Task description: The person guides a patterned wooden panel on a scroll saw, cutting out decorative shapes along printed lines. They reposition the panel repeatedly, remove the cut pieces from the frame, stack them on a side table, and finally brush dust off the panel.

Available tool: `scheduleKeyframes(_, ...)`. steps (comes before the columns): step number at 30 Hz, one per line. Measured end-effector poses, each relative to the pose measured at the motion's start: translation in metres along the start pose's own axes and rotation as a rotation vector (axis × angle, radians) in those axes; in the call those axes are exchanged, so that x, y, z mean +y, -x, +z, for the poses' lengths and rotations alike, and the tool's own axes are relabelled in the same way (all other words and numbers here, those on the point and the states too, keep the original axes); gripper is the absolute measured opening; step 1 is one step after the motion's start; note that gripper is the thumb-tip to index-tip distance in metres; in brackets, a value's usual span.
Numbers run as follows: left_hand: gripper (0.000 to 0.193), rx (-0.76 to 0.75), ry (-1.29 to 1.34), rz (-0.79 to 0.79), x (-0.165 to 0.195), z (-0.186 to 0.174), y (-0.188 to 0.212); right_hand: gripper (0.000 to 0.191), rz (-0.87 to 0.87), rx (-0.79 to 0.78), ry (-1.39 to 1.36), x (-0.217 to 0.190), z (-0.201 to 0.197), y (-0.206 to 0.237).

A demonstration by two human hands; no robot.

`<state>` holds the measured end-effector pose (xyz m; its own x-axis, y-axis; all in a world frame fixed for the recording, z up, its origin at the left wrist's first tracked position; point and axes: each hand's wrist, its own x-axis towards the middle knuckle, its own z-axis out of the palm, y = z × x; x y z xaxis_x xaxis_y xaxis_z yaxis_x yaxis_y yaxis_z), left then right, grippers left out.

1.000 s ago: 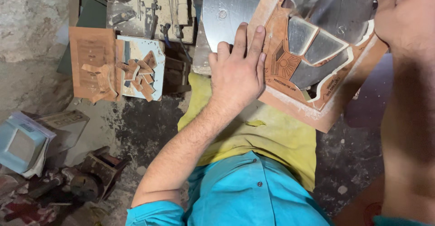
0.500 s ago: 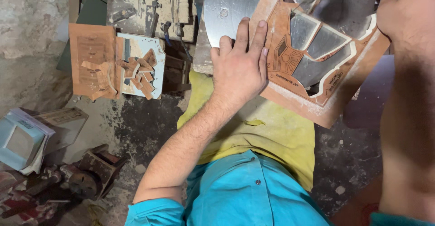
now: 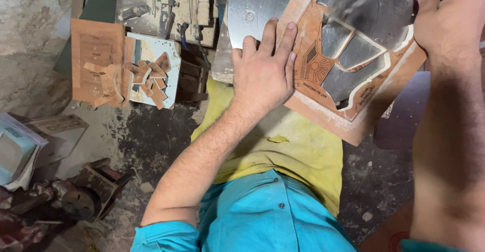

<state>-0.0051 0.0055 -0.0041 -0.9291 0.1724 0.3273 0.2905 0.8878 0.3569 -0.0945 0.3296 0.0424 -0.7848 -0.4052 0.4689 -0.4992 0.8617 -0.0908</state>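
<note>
My left hand [image 3: 262, 75] lies spread, flat on the thin reddish-brown wooden board with cut-out window shapes [image 3: 316, 87], upper centre of frame. My right hand [image 3: 447, 22] grips its upper right edge. It looks stiff, light, and fragile at the narrow bars, so I hold the solid borders.

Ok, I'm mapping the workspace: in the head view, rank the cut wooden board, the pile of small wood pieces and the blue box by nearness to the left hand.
1. Cut wooden board: under the left hand, touching it.
2. Pile of small wood pieces: to its left, on a pale tray.
3. Blue box: far left edge, lower down.
</note>
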Motion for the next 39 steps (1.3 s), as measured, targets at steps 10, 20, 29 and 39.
scheduleKeyframes(10, 0.055, 0.002, -0.012, 0.01, -0.004, 0.004, -0.002, 0.033, -0.067, 0.034, -0.032, 0.005, 0.007, 0.003)
scheduleKeyframes(20, 0.054, 0.012, -0.006, 0.001, -0.007, 0.002, -0.003, 0.039, -0.111, 0.069, -0.073, 0.003, 0.009, 0.0)
scheduleKeyframes(29, 0.054, 0.016, -0.004, -0.007, -0.007, 0.002, -0.001, 0.031, -0.067, 0.041, -0.056, 0.012, 0.015, 0.0)
scheduleKeyframes(39, 0.054, 0.022, -0.013, -0.005, -0.009, -0.001, -0.003, 0.033, -0.12, 0.069, -0.084, -0.002, 0.009, -0.007)
